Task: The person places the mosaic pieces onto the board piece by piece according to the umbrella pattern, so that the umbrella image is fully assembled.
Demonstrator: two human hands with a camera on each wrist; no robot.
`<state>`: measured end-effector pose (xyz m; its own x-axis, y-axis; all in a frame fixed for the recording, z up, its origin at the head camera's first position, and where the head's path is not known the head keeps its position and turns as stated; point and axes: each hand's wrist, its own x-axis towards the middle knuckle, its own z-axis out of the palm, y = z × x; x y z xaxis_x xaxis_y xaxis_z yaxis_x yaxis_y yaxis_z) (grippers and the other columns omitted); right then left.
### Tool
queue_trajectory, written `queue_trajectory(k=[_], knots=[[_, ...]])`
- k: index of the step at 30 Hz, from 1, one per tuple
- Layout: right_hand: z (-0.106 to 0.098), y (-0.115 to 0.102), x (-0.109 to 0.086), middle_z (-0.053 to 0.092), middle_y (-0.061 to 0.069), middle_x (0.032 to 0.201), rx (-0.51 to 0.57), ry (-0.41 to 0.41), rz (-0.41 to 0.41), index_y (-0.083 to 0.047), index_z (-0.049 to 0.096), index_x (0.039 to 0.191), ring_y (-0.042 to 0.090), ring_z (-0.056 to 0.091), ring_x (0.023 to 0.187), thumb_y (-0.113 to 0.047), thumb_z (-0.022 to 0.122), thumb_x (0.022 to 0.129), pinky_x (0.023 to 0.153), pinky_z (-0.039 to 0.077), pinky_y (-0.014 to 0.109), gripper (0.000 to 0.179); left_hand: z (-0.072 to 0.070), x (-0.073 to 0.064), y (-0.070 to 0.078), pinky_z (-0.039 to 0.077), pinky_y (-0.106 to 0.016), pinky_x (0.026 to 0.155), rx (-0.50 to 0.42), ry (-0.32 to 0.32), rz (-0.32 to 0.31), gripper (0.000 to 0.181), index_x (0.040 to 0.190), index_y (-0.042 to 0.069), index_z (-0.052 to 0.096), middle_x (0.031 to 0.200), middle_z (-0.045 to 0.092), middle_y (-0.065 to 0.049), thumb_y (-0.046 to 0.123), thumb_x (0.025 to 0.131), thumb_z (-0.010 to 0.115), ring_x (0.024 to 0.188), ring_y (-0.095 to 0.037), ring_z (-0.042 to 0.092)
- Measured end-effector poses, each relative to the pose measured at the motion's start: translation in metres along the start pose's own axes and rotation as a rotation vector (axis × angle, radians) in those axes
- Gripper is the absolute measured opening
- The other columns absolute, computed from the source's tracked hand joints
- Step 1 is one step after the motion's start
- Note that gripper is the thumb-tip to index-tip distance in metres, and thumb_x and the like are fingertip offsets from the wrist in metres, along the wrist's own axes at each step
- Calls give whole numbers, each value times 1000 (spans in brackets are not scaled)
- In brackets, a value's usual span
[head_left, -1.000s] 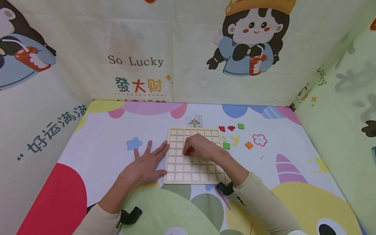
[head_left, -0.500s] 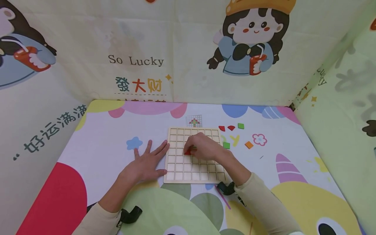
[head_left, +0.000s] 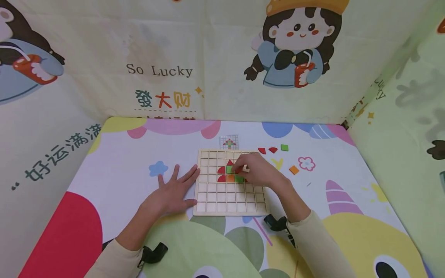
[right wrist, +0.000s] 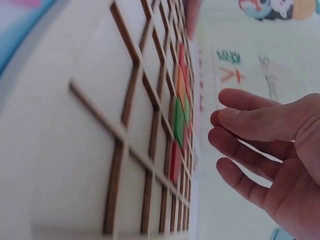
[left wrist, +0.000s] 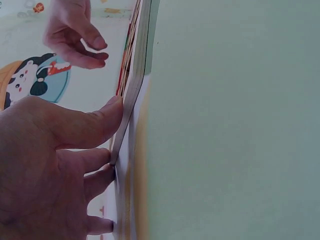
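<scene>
Grid board: lying flat on the patterned table cover [head_left: 118, 166], its wooden cells [head_left: 221, 197] holding a small cluster of coloured pieces.
Filled cells: a red triangle [head_left: 230, 163] is sitting above a green square [head_left: 229, 170]; an orange square [head_left: 230, 178] is lying below that, with a second green square [head_left: 239, 179] at its right; two red quarter-rounds [head_left: 221, 173] are flanking them on the left. Cells under the hand are partly hidden.
Right hand [head_left: 255, 168]: hovering over the cluster, fingers loosely bent, apparently grasping nothing.
Left hand [head_left: 175, 196]: bracing the board's left edge, fingers spread and released.
Risk, cells: low-passing fingertips might be catching a piece and tipping it out.
Risk, board: uneven pressure at one edge might be sliding it.
Pattern card [head_left: 229, 142]: lying just beyond the far edge.
Loose pieces: two red [head_left: 273, 150], one green [head_left: 284, 148] and one orange [head_left: 294, 170] are lying right of the board.
</scene>
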<state>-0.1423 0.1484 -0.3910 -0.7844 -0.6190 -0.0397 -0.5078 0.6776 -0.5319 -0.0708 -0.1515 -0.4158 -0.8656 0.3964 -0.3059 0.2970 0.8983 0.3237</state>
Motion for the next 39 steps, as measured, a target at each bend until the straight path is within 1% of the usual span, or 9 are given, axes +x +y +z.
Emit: queue_trajectory(k=[5,10,14,21,27,30,34,39], knots=[[-12,17,-15,78,2,105,21,78,113,-10,83,107,22,68,98,1,74,90,84,60,40,22,-1,-1,0,12,-91,105,0,1,2,91,168,19,20,177,15,1,43,96,70,157,-56,6],[-21,29,-29,77,8,103,-12,138,177,-6,81,107,28,70,96,4,75,87,83,59,44,23,-2,-4,0,10,-91,105,-23,3,13,90,168,18,20,177,14,2,40,97,69,157,-55,6],[-26,36,-38,76,13,106,-22,166,238,-3,80,109,32,71,97,4,73,87,82,58,46,24,-2,-5,0,9,-91,106,-32,2,14,89,168,19,19,177,12,3,40,97,68,158,-54,4],[-32,45,-47,75,16,113,3,157,360,-3,78,115,35,68,103,0,73,89,81,60,45,27,1,-3,-2,8,-91,106,-23,-1,9,91,169,20,18,177,10,3,41,97,68,158,-54,2],[-32,49,-48,71,19,119,1,123,435,-2,77,116,38,65,110,-1,74,88,87,60,48,29,3,-1,-3,8,-91,105,-17,-1,7,92,169,20,18,177,10,3,42,96,69,158,-54,2],[-32,51,-48,70,20,120,-6,118,451,-2,77,117,39,64,112,-1,74,87,89,60,50,30,3,-1,-3,8,-92,105,-14,2,7,92,169,20,17,177,10,4,42,96,69,158,-54,2],[-31,51,-47,71,19,120,-8,125,438,-2,77,117,38,65,111,0,74,87,88,60,48,30,2,-1,-2,8,-91,106,-14,7,8,91,169,20,17,177,10,4,42,97,69,158,-54,2],[-26,48,-43,74,16,112,-15,138,359,-3,78,113,35,67,105,2,76,86,85,59,46,28,1,-1,-2,8,-91,105,-19,5,13,91,169,21,17,177,11,4,41,97,68,158,-54,2]])
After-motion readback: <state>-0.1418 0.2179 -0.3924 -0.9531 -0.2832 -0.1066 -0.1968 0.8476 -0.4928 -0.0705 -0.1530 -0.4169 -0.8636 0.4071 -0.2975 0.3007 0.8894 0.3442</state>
